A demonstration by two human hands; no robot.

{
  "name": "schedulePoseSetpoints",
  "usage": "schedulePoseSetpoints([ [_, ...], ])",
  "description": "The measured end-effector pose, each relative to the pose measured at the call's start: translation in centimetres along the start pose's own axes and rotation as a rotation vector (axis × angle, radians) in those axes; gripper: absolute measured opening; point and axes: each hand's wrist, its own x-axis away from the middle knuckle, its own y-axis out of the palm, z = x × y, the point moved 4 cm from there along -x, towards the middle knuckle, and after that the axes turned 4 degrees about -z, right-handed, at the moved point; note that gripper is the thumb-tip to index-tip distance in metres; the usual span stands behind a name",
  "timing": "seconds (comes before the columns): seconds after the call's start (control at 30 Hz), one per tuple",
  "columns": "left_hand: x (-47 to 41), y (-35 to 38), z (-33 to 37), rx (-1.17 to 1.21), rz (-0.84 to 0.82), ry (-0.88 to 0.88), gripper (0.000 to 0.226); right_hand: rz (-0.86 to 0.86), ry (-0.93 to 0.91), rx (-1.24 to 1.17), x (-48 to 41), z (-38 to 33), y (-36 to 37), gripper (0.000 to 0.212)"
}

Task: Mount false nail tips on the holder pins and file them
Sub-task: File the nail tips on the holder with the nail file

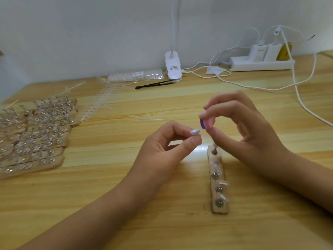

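The left hand (pixel 162 148) pinches a small false nail tip (pixel 195 131) between thumb and forefinger; the tip is oval, pale and glossy, its curved back turned up. Just beside it, the right hand (pixel 248 134) pinches a short buffer block (pixel 207 123) with a pink face and a purple end, thumb below and forefinger on top, the other fingers loosely arched. Tip and block are near each other but apart, both held in the air above the far end of the wooden holder strip (pixel 219 179). That strip is a narrow, rough-edged slat lying lengthwise on the table (pixel 126 195), studded with a row of metal pins (pixel 215 175) with round shiny bases; a few clear tips sit among them, too blurred to tell how they are seated. The right thumb hides the strip's far end. Far to the left of the strip lies a crowded stack of similar pinned slats (pixel 36 141), and beyond them long clear sprues of unmounted tips (pixel 100 101). Behind the strip, by the wall, are a crinkled plastic bag of tips (pixel 137 75), black tweezers (pixel 155 84), a white clip lamp (pixel 173 67), and, to the right, a white power strip (pixel 261 64) with trailing white cables (pixel 297 87). The tabletop is pale, grained wood with a soft sheen.
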Motion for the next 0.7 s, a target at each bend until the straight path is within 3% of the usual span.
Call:
schedulePoseSetpoints([
  [0.33,0.0,-0.1,0.2,-0.019,0.005,0.029,0.005,-0.013,-0.049,-0.051,0.1,-0.6,0.4,0.021],
  [0.7,0.0,-0.1,0.2,-0.055,0.018,0.024,0.01,-0.041,-0.151,0.138,0.4,-1.2,0.4,0.015],
])
